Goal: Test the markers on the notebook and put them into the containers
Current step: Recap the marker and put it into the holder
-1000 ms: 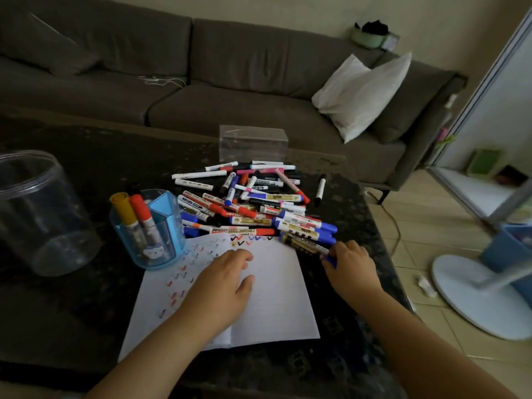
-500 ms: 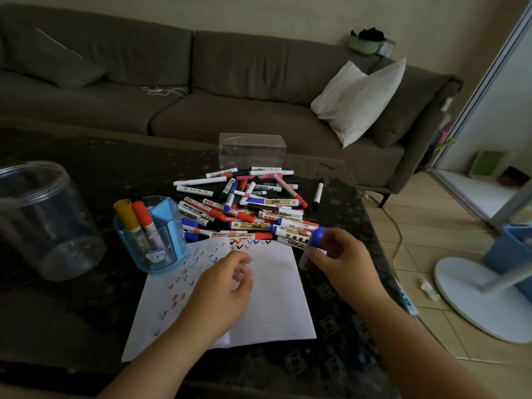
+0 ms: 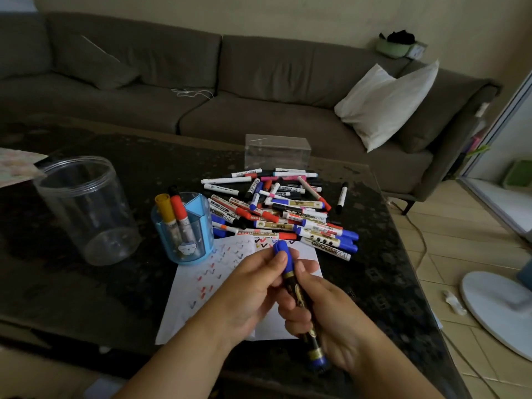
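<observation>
Both hands met over the notebook [image 3: 198, 300], sharing one blue-capped marker [image 3: 298, 295]. The right hand [image 3: 328, 318] was wrapped round the dark, gold-printed barrel, its fingers curled close about it, with the blue butt end sticking out below the palm toward the table's near edge. The left hand [image 3: 253, 286] pinched the blue cap at the upper end — thumb pressed on the cap's side, fingers curled behind it. Whether the cap had come loose from the barrel could not be told. The marker stood slanted, cap end pointing away toward the pile, above the right half of the open page.

The notebook lay flat on the dark table [image 3: 86, 298], its page dotted with small red, blue and dark tick marks. Just beyond its far edge lay the heap of loose markers [image 3: 282, 208] — far too tangled to count, several dozen at a guess, with red, blue, black and pink caps showing.

There were three containers. A blue divided pen holder [image 3: 187, 240] stood touching the notebook's far left corner and held three markers upright: one yellow-capped, one red-capped, one black-capped. A large clear round jar [image 3: 86, 208] stood left of it. A clear rectangular box [image 3: 277, 151] stood behind the pile.
</observation>
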